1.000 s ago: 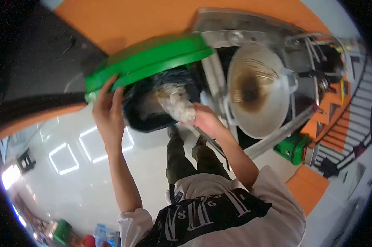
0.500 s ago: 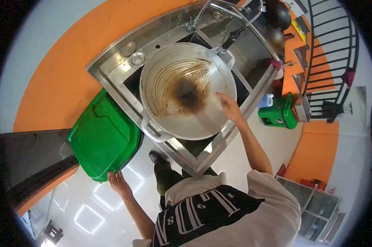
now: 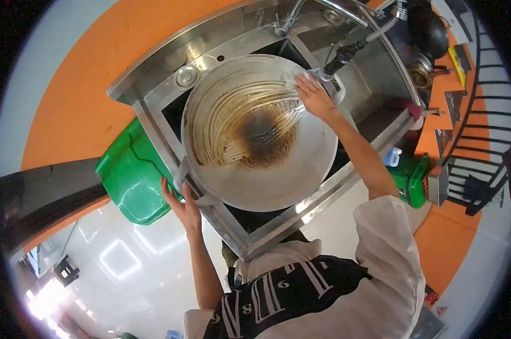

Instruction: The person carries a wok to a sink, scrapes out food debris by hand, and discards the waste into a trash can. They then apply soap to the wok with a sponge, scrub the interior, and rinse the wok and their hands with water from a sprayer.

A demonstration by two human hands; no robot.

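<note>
A large pale metal pot (image 3: 267, 186) stands on the steel stove counter, its inside streaked with brown residue around a dark burnt patch (image 3: 258, 133). My right hand (image 3: 315, 97) lies over the pot's upper right inner wall, fingers extended onto something whitish that is too small to make out. Close to the lower left of the pot, my left hand (image 3: 183, 206) has its fingers spread beside the loop handle (image 3: 182, 173) and holds nothing. Whether it touches the handle is unclear.
The green bin lid (image 3: 134, 186) is left of the counter. A tap with a black grip (image 3: 346, 55) reaches over the pot's upper right edge, beside a steel sink (image 3: 368, 85). Dark pans (image 3: 428, 31) and a second green bin (image 3: 414, 181) are at the right.
My right hand has moved up along the pot's right side to near the tap. My left hand has left the green lid's edge and come up beside the pot's handle. The view has shifted.
</note>
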